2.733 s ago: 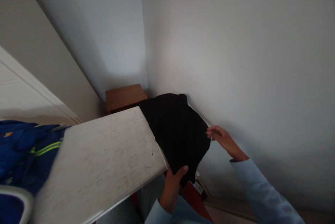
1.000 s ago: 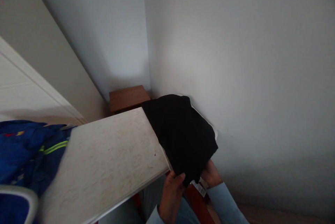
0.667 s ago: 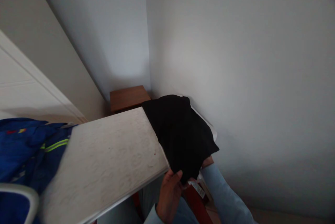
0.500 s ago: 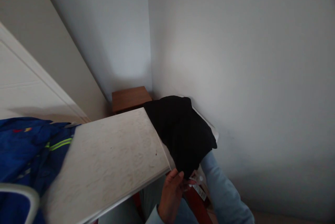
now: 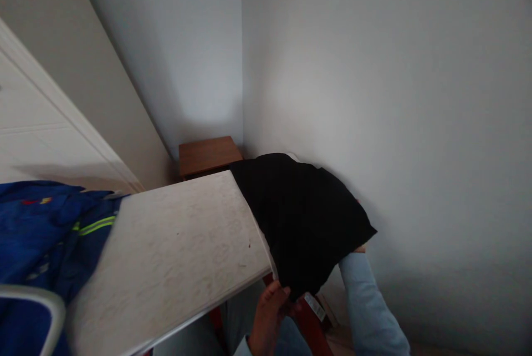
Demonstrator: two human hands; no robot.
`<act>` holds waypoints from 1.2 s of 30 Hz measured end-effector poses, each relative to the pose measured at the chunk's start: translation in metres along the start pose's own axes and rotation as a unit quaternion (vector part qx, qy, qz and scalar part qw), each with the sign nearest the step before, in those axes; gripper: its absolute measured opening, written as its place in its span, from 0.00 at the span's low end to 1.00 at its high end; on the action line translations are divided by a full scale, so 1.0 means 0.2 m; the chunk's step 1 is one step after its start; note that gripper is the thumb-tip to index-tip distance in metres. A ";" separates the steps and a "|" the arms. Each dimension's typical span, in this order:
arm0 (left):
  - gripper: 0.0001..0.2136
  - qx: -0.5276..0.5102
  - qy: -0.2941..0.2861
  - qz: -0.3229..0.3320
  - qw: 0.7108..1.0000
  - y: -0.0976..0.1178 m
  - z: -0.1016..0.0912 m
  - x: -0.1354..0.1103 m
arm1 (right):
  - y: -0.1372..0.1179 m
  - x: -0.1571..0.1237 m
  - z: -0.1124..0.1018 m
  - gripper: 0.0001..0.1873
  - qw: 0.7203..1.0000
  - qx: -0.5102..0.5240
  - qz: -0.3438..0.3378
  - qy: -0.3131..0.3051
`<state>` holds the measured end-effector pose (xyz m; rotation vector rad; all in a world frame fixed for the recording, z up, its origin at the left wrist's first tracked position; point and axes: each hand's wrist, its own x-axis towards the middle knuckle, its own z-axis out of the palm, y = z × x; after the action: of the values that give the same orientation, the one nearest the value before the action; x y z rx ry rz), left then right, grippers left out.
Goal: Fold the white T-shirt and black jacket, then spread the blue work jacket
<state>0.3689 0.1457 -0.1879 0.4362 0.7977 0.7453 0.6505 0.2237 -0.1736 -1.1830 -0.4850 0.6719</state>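
A black cloth [image 5: 307,217] drapes over the right end of the pale board [image 5: 174,250], and its right side spreads out past the board. At the cloth's near corner, my left hand [image 5: 269,309] is closed, with thumb and fingers pinching the fabric. Most of my right hand [image 5: 361,249] is under the cloth's right part. Only a strip of skin near the wrist and a small spot by the far edge show, so its fingers are hidden.
On the left lies a blue garment [image 5: 45,228] with a yellow-green stripe, behind a curved white bar [image 5: 54,306]. A brown wooden cabinet top [image 5: 210,154] stands in the corner. Grey walls rise close behind and right. A red item with a white label [image 5: 315,307] sits below the cloth.
My right hand has moved right and a little outward under the cloth. The fabric there is spread wider and flatter. My left hand keeps its pinch, slightly lower.
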 end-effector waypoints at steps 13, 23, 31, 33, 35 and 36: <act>0.29 0.071 0.057 0.105 0.990 -0.06 0.01 0.10 | -0.08 -0.13 -0.20 0.27 0.972 -0.020 0.228 -0.045; 0.25 0.076 0.067 0.125 0.987 -0.04 -0.02 0.14 | -0.24 -0.22 -0.20 0.32 0.969 -0.215 0.023 0.117; 0.33 0.372 0.015 -0.006 0.928 0.05 -0.11 0.04 | -0.32 -0.15 -0.13 0.27 0.939 -0.321 -0.115 0.042; 0.33 0.453 0.029 0.014 0.891 0.18 -0.07 -0.01 | -0.38 -0.08 0.00 0.24 0.935 -0.322 -0.142 -0.042; 0.31 0.488 0.042 0.093 0.867 0.33 0.01 -0.01 | -0.41 0.04 0.16 0.22 0.924 -0.316 -0.185 -0.112; 0.29 0.492 0.052 0.139 0.858 0.41 0.05 0.02 | -0.41 0.13 0.25 0.21 0.914 -0.315 -0.213 -0.142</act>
<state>0.3435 0.2022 -0.1338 1.4717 1.2105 0.5767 0.6547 0.2569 -0.0795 -1.5154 -1.2343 0.3045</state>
